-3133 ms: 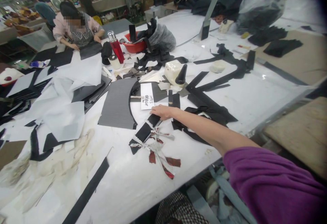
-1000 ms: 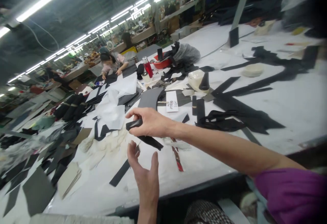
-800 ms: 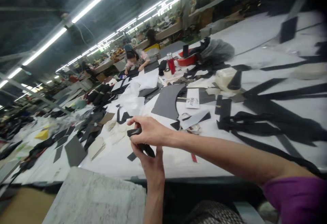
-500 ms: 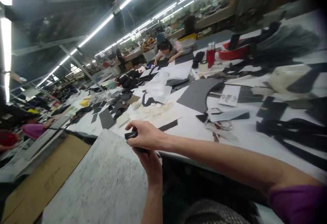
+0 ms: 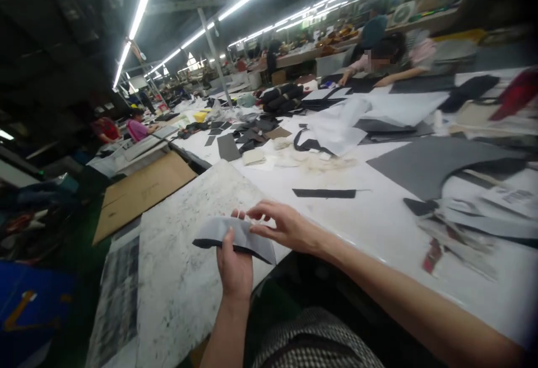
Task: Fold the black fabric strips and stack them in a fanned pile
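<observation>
A curved piece of fabric (image 5: 239, 234), light grey on its face with a black lower edge, lies across my left hand (image 5: 235, 264). The left thumb presses on its front, and the other fingers are behind it, with some tips showing above the top edge. My right hand (image 5: 281, 223) is at the piece's upper right side. Its thumb lies against the grey face, while the fingers curve above the edge, apart from the thumb. Below the piece is a stained white board (image 5: 180, 278). A narrow black strip (image 5: 323, 193) lies on the white table (image 5: 336, 219) beyond my right hand.
A brown cardboard sheet (image 5: 143, 191) lies left of the board. Dark scraps (image 5: 256, 135), a large grey panel (image 5: 424, 161) and white sheets (image 5: 336, 124) cover parts of the table. Across it, a person (image 5: 390, 57) leans over dark material. Another person (image 5: 138, 126) is at the far left.
The view has swung left. The piece, earlier a dark shape gripped in both hands, now shows its light grey face. My right hand has loosened, its fingers spreading from the thumb.
</observation>
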A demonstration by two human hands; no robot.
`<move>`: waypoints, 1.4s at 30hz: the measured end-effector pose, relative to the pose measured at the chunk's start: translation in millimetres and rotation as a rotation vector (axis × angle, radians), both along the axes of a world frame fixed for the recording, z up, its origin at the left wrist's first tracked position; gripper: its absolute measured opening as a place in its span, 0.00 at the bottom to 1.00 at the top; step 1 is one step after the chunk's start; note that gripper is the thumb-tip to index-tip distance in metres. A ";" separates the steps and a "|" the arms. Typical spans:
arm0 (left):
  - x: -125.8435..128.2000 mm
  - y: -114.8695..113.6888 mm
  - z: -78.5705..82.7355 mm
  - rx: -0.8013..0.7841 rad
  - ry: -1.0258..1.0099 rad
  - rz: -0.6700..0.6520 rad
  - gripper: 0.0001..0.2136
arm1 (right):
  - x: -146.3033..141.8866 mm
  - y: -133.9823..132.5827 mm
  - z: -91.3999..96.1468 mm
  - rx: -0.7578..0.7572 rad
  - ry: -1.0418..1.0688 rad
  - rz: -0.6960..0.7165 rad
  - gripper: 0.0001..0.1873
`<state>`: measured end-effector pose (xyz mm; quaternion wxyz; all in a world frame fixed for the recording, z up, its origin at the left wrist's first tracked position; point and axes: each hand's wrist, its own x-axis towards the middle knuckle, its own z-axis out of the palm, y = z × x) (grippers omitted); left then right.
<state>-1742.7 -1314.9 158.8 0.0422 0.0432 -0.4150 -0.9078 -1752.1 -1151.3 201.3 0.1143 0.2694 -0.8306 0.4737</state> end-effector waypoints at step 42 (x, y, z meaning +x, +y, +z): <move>153.9 -293.0 -114.1 0.158 -0.404 0.886 0.16 | -100.8 -84.9 -196.6 0.008 -1.059 0.340 0.22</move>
